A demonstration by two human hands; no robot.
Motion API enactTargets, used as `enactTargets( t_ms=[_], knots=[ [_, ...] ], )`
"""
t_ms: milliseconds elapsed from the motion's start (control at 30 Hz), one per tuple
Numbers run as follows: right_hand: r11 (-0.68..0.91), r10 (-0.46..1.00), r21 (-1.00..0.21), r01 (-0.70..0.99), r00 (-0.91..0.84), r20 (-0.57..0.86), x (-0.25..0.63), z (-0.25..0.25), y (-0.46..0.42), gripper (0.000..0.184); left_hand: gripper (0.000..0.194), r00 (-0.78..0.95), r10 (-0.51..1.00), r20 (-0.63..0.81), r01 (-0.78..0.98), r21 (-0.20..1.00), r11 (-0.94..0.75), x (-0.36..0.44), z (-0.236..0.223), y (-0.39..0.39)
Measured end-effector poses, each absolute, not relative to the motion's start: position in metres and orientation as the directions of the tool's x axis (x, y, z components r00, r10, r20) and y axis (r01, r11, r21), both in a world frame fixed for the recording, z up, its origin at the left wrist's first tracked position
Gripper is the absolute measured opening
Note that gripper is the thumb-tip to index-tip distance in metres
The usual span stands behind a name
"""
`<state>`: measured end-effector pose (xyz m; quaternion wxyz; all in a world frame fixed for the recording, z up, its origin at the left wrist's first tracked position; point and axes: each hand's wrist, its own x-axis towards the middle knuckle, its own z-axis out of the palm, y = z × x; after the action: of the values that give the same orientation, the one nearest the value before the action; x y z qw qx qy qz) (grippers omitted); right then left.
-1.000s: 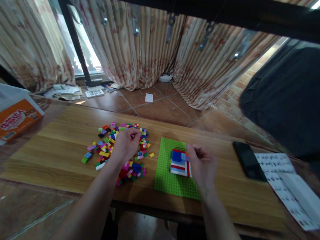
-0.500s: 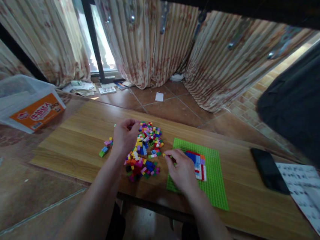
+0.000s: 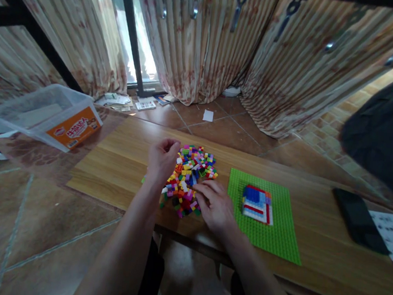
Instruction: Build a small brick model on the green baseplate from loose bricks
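A heap of small colourful toy bricks (image 3: 189,170) lies on the wooden table between my hands. Over its left edge is my left hand (image 3: 163,160), thumb and fingers pinched together; whatever is between them is hidden. My right hand (image 3: 216,206) reaches over the right side of the heap, fingertips at the bricks, thumb and forefinger apart. To its right lies a green baseplate (image 3: 279,229). On the baseplate sits a flat block of joined bricks (image 3: 257,204) in blue, white, red and orange, touched by neither hand.
A clear plastic bin (image 3: 46,117) with an orange label stands at the left. A black phone (image 3: 359,221) and a printed sheet (image 3: 392,231) lie at the right end of the wooden table (image 3: 112,158). Curtains hang beyond, with papers (image 3: 115,100) on the floor.
My right hand has moved left from the baseplate's edge onto the heap, and the small yellow brick no longer shows in its fingers. My left hand stays pinched. The whole view has shifted.
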<state>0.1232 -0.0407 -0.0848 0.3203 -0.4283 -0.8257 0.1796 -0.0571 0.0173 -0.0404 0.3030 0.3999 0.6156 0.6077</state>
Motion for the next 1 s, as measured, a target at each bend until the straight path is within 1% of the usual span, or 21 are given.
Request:
enactTargets(
  t_ms=[133, 367, 467, 567, 767, 1000],
  knots=[
    [0.640, 0.768, -0.511, 0.574, -0.500, 0.401, 0.107, -0.086, -0.041, 0.025, 0.014, -0.490, 0.864, 0.120, 0.139, 0.989, -0.058, -0.055, -0.040, 0.016],
    [0.619, 0.785, -0.401, 0.676, -0.513, 0.348, 0.091, -0.083, -0.040, 0.023, 0.013, -0.469, 0.875, 0.120, 0.121, 0.990, -0.071, -0.056, -0.039, 0.013],
    [0.604, 0.795, -0.372, 0.704, -0.503, 0.339, 0.088, -0.083, -0.041, 0.023, 0.014, -0.466, 0.878, 0.109, 0.119, 0.991, -0.060, -0.057, -0.038, 0.013],
    [0.575, 0.816, -0.376, 0.727, -0.475, 0.329, 0.086, -0.085, -0.041, 0.023, 0.016, -0.464, 0.880, 0.101, 0.120, 0.992, -0.050, -0.059, -0.038, 0.013],
    [0.532, 0.845, -0.449, 0.718, -0.420, 0.331, 0.086, -0.084, -0.039, 0.022, 0.017, -0.455, 0.884, 0.105, 0.145, 0.989, -0.043, -0.057, -0.038, 0.013],
    [0.498, 0.866, -0.453, 0.740, -0.395, 0.307, 0.090, -0.081, -0.035, 0.020, 0.014, -0.417, 0.903, 0.105, 0.152, 0.987, -0.045, -0.048, -0.041, 0.015]
  ],
)
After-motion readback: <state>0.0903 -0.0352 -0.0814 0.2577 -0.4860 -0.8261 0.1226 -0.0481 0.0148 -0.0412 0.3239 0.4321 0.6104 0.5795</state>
